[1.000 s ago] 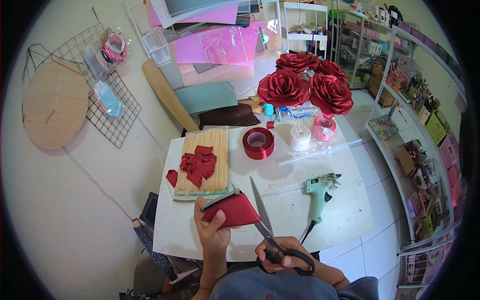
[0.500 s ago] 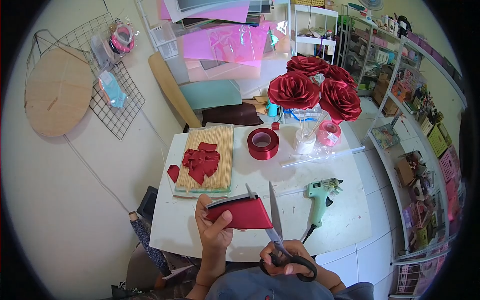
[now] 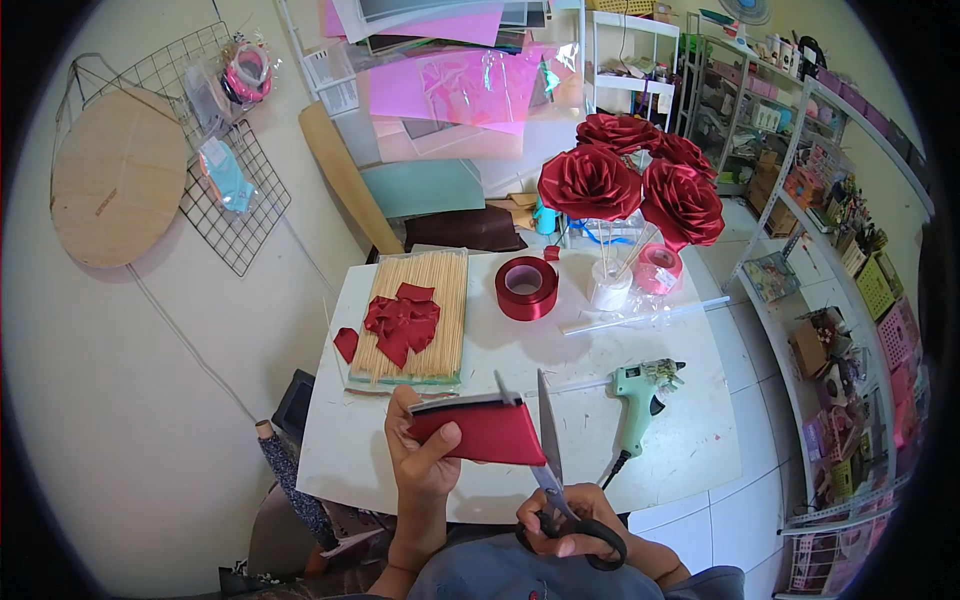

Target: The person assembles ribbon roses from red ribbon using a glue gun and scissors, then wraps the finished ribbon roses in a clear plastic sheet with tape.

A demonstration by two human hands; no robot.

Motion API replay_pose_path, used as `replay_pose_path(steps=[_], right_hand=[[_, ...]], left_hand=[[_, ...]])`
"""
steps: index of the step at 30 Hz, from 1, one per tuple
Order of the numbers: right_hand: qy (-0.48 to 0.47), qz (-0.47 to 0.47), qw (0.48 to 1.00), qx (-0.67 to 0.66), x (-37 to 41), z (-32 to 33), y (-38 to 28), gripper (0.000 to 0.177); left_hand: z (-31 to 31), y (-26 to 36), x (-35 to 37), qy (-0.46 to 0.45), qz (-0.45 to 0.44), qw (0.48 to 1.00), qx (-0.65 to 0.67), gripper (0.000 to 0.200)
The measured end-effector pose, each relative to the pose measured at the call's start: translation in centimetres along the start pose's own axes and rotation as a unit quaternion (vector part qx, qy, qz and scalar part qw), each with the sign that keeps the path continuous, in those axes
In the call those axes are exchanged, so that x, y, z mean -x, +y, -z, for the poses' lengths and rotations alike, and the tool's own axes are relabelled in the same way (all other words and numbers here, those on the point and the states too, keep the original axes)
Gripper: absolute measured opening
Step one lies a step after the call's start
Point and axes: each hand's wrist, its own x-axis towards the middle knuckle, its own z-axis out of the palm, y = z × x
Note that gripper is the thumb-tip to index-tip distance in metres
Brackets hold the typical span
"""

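Observation:
My left hand (image 3: 425,450) pinches a piece of red satin ribbon (image 3: 485,432), thumb on the near face and fingers behind. A grey and black strip runs along the ribbon's upper edge. Black-handled scissors (image 3: 552,450) are in my right hand (image 3: 560,525), fingers through the loops. Their blades stand apart at the ribbon's right end; one passes behind it, its tip showing above the top edge, while the other rises just to the right. Beyond my left hand, cut red ribbon pieces (image 3: 402,325) lie piled on a bundle of bamboo sticks (image 3: 440,290).
On the white table (image 3: 520,350) stand a red ribbon roll (image 3: 526,289) and a white holder (image 3: 609,288) with red ribbon roses (image 3: 590,182) on sticks. A mint-green glue gun (image 3: 636,405) lies to the right. Loaded shelves (image 3: 790,190) line the right side.
The ribbon and scissors have shifted very slightly, the ribbon's right end dipping a little. The blades remain apart, and both hands keep their hold.

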Motion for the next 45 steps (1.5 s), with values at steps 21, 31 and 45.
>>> replay_pose_path(steps=[21, 31, 45], right_hand=[[-0.007, 0.033, 0.998, -0.052, -0.6, 0.1, 0.9, 0.044], [-0.009, 0.072, 0.997, -0.039, -0.2, -0.1, 1.3, 0.045], [-0.030, 0.110, 0.979, -0.168, -0.8, -0.7, 1.4, 0.063]], left_hand=[[-0.1, 0.0, 0.2, 0.018, 0.002, 0.999, -0.045, 0.029], [-0.6, 0.2, 0.9, 0.002, -0.014, 0.997, -0.078, 0.031], [-0.5, 0.2, 1.2, 0.013, -0.011, 0.991, -0.129, 0.037]])
